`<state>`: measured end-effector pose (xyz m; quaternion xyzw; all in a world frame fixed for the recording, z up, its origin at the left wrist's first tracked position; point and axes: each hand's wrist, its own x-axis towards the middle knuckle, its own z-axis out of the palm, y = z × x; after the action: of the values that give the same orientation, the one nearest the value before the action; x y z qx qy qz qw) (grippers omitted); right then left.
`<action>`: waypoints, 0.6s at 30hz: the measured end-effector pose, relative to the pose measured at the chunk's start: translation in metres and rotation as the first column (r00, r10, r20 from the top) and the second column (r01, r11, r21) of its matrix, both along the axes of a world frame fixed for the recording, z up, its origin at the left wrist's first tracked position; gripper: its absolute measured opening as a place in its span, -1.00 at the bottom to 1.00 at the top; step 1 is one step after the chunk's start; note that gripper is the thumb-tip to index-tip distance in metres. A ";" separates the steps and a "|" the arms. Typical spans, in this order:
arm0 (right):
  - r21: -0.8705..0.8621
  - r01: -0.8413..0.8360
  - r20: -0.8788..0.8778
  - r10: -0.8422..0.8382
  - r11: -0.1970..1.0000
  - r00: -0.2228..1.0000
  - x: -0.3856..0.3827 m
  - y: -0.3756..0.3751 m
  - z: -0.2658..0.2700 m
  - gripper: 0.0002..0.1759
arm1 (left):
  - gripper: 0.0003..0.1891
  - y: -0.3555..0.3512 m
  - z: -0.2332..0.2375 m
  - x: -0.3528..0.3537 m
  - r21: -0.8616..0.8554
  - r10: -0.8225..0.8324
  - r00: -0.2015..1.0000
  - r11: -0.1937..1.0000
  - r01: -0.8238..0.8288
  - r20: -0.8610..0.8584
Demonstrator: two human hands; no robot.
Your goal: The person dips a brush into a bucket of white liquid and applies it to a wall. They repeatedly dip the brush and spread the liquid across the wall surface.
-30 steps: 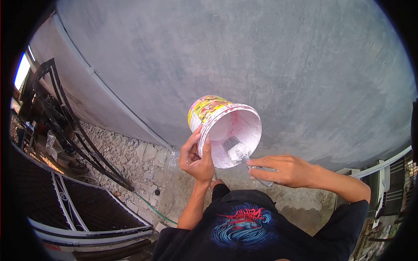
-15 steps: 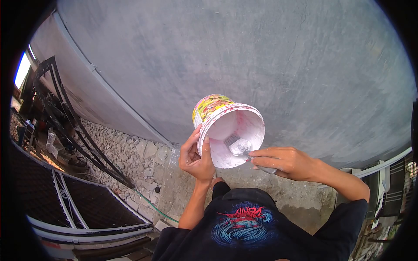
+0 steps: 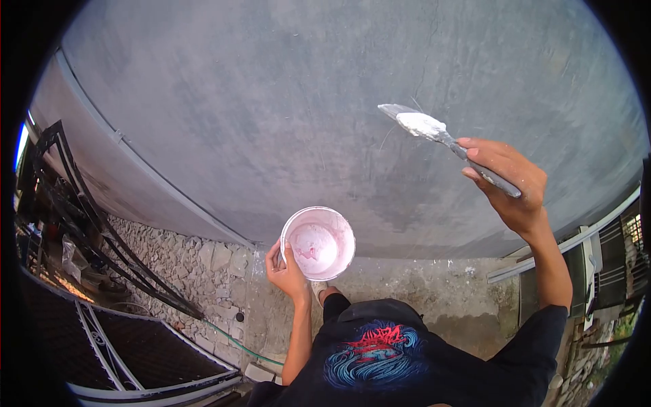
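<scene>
My left hand (image 3: pixel 287 273) grips the rim of a white plastic bucket (image 3: pixel 347 247), thumb inside and fingers outside. The bucket's mouth faces up toward me, its inner wall smeared with white and pink residue. Raised at the right, my right hand (image 3: pixel 510 178) is closed around the dark handle of a putty knife (image 3: pixel 498 182). A lump of white paste (image 3: pixel 422 125) sits on its blade, which points up and left in front of the grey wall (image 3: pixel 285 115).
Black metal frames (image 3: pixel 95 197) lean at the left over broken rubble (image 3: pixel 169 264). A green hose (image 3: pixel 237 342) runs along the concrete floor (image 3: pixel 407 292). Dark roofing with a metal edge (image 3: pixel 135 346) fills the lower left, and a pale rail (image 3: pixel 576 241) stands at the right.
My right hand has lifted the putty knife out of the bucket, up and to the right, with paste on the blade. My left hand has lowered the bucket and tipped it more upright.
</scene>
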<state>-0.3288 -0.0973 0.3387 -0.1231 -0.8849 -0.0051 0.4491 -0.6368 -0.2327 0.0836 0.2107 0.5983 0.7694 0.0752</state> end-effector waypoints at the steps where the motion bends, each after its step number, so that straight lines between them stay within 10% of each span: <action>1: 0.185 0.012 0.006 -0.013 0.983 1.000 -0.003 0.007 -0.003 -0.67 | -0.75 -0.003 -0.007 -0.002 -0.018 0.023 1.000 1.000 -0.022 0.016; 5: 0.511 0.031 0.100 -0.096 0.859 0.990 -0.018 0.031 -0.054 -0.65 | -0.72 -0.016 -0.029 -0.009 -0.025 0.054 0.995 0.998 -0.053 0.078; 12: 0.294 -0.043 0.277 -0.042 0.955 0.960 -0.035 0.046 -0.218 -0.63 | -0.76 -0.040 -0.033 -0.006 -0.074 0.118 0.986 0.991 -0.110 0.116; 18: 0.122 -0.085 0.317 0.043 0.989 0.948 -0.033 0.035 -0.213 -0.59 | -0.76 -0.051 -0.037 -0.007 -0.060 0.123 0.986 0.991 -0.117 0.116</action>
<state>-0.3623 -0.0626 0.1258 -0.0616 -0.9461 -0.0694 0.3102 -0.6437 -0.2833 0.0462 0.1259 0.6245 0.7677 0.0698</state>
